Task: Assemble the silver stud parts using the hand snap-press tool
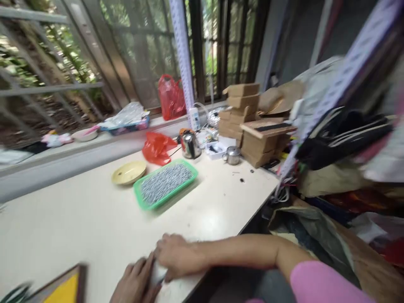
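Note:
My left hand and my right hand are close together at the table's front edge. The fingers of my left hand are bent around a small whitish thing that shows between the two hands, too blurred to name. My right hand reaches in from the right, its fingers curled down beside the left one; what is under them is hidden. Beyond the hands stands a green tray full of small silvery metal pieces.
A yellow bowl, a red plastic bag, a metal kettle and a metal cup stand further back. Cardboard boxes are stacked at the back right. A yellow, dark-rimmed object lies front left. Perforated posts rise at the table.

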Demonstrator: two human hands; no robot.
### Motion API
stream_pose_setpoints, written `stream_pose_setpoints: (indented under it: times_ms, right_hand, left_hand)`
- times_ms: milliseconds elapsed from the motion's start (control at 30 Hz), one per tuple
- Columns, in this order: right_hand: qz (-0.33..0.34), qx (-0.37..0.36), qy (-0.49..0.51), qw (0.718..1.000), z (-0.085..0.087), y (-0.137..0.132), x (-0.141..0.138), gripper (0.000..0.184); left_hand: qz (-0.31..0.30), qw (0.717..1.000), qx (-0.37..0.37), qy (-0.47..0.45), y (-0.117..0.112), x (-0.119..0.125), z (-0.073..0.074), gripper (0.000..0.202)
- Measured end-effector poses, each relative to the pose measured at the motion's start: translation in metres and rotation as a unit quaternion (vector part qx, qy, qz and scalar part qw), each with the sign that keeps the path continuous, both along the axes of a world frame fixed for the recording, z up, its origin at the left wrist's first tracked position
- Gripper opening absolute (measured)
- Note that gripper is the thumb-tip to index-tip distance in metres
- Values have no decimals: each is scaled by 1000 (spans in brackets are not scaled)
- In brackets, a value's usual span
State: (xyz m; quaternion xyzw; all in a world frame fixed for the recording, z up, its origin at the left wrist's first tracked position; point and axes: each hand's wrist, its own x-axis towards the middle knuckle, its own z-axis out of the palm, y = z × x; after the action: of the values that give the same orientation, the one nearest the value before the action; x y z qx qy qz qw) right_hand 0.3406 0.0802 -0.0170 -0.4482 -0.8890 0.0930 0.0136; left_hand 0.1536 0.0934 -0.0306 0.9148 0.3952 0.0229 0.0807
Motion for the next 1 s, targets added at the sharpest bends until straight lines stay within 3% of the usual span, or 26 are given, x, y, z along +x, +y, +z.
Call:
stream_pose_setpoints:
  times_ms: [100, 167, 333, 500, 567, 667, 733, 833, 1000]
  right_hand:
    - [-15, -18, 7, 1000, 1, -9, 0, 47]
    - [-20, -38, 23, 999, 1, -12, 1, 38]
    - [-2, -45, 65, 997, -7, -20, 1, 7]
    - [3, -26, 56, 998, -16, -25, -2, 10]
    - [-3, -9, 60, 998, -14, -26, 0, 15]
    - [-5, -9, 84, 996, -10, -22, 11, 44]
    - [22, -27, 100, 994, -11, -18, 19, 53]
    - [48, -39, 121, 991, -15, -12, 25, 36]
    - [-12, 5, 77, 997, -20, -6, 12, 13]
  left_hand:
    - [24, 998, -47, 19, -14, 9, 15, 46]
    - [43, 997, -64, 29, -20, 14, 19, 43]
    - [93, 993, -72, 28, -30, 13, 16, 21]
    - [94, 994, -48, 28, -33, 10, 13, 20]
    - [95, 995, -30, 16, -39, 10, 10, 28]
    - [115, 993, 10, -29, -56, 9, -3, 37]
    - [120, 990, 28, -61, -72, 11, -14, 36]
    - [101, 990, 33, -97, -91, 18, -27, 37]
    - [78, 989, 34, -118, -104, 28, -31, 33]
